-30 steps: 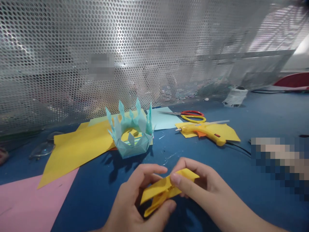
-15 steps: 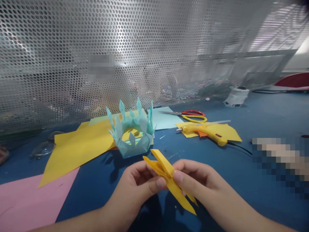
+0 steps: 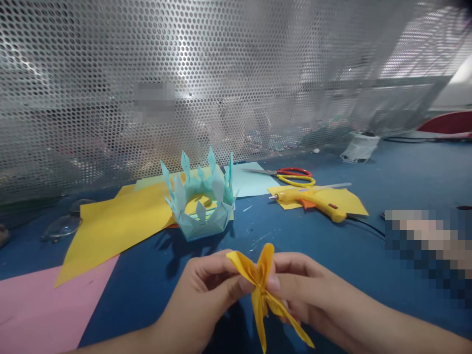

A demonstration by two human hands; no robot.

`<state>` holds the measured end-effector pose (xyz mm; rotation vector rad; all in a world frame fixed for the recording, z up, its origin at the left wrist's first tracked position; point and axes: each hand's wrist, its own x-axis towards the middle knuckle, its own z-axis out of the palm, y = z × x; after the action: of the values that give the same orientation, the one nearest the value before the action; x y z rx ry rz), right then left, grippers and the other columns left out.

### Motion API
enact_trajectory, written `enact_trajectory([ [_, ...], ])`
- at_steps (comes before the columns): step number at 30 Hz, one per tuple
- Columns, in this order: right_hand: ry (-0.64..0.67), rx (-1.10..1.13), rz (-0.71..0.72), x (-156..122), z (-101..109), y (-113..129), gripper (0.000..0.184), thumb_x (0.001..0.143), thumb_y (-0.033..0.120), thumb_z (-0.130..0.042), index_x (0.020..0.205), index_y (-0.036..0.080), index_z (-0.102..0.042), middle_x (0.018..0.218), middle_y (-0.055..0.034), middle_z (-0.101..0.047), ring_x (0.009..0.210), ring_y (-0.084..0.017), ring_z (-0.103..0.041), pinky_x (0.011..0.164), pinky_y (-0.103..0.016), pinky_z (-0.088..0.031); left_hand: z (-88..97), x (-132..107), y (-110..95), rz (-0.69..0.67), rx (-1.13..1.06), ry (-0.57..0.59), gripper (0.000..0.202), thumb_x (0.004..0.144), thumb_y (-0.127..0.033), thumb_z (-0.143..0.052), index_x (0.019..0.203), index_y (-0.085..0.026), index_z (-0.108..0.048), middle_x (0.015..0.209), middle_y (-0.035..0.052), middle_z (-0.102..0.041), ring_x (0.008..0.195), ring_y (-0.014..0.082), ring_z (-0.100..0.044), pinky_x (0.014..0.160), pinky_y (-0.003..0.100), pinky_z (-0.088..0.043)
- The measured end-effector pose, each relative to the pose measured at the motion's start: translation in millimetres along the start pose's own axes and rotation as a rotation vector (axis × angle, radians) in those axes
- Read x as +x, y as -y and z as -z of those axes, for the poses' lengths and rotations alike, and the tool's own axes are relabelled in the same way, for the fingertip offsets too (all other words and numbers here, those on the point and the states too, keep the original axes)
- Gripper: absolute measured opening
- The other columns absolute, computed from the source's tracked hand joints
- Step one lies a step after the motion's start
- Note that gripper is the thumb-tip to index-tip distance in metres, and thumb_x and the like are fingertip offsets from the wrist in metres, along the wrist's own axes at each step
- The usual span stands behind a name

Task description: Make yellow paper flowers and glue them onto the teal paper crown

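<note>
A folded yellow paper piece (image 3: 261, 287), shaped like a bow with flared ends, is pinched at its narrow middle between my two hands. My left hand (image 3: 212, 290) grips its left side between thumb and fingers. On the other side, my right hand (image 3: 308, 285) pinches it the same way, the thumb close to the centre. Two flaps point up and two longer ones hang down. Just beyond my hands a light-blue folded paper crown (image 3: 204, 226) with tall points stands on the blue table (image 3: 147, 275).
Yellow sheets (image 3: 118, 221) and a pink sheet (image 3: 47, 300) lie left, near eyeglasses (image 3: 64, 226). Behind right are a pale-blue sheet (image 3: 254, 182), scissors (image 3: 295, 177) and a yellow glue gun (image 3: 313, 201) with a cord. A perforated metal panel (image 3: 221, 73) closes the back.
The yellow paper has turned and lowered slightly between my fingers. Its flaps have spread apart, from a slanted narrow bundle to an open bow shape. Both hands keep hold.
</note>
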<state>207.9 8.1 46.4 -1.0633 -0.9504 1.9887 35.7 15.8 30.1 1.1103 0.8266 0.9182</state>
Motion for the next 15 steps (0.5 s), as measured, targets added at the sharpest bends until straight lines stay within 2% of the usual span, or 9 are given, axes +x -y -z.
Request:
enact_trajectory([
  [4, 0.039, 0.068, -0.110, 1.8, -1.0, -0.4, 0.039, 0.053, 0.047, -0.087, 0.069, 0.020, -0.063, 0.064, 0.0039, -0.057, 0.057, -0.007, -0.048, 0.058, -0.017, -0.039, -0.3, -0.3, -2.9, -0.002, 0.062, 0.039, 0.021, 0.072, -0.046, -0.076, 0.074, -0.025, -0.079, 0.081, 0.0018, -0.063, 0.079, 0.0170, -0.056, 0.067, 0.024, -0.045],
  [10, 0.062, 0.119, -0.076, 1.9, -1.7, -4.7, 0.035, 0.064, 0.038, -0.082, 0.081, 0.019, -0.058, 0.069, 0.0035, -0.056, 0.060, -0.007, -0.050, 0.058, -0.017, -0.040, 0.8, 2.4, -1.6, 0.030, 0.076, 0.017, 0.020, 0.074, -0.042, -0.075, 0.076, -0.023, -0.079, 0.086, 0.0037, -0.063, 0.085, 0.0191, -0.056, 0.068, 0.025, -0.045],
  [12, 0.035, 0.065, -0.009, 1.2, -0.8, -6.1, 0.032, 0.069, 0.037, -0.079, 0.082, 0.020, -0.055, 0.072, 0.0035, -0.057, 0.062, -0.008, -0.050, 0.059, -0.019, -0.041, 0.8, 3.8, -0.1, 0.047, 0.033, 0.020, 0.021, 0.072, -0.043, -0.077, 0.078, -0.023, -0.078, 0.086, 0.0029, -0.066, 0.081, 0.0176, -0.058, 0.067, 0.024, -0.046],
  [15, -0.032, -0.173, 0.214, 2.3, 1.2, -5.9, 0.024, 0.076, 0.034, -0.073, 0.074, 0.020, -0.054, 0.066, 0.0055, -0.055, 0.061, -0.008, -0.048, 0.057, -0.019, -0.040, 1.1, 5.6, 2.2, 0.046, -0.044, -0.002, 0.021, 0.068, -0.042, -0.081, 0.077, -0.024, -0.076, 0.072, -0.0025, -0.065, 0.067, 0.0112, -0.057, 0.066, 0.020, -0.046],
])
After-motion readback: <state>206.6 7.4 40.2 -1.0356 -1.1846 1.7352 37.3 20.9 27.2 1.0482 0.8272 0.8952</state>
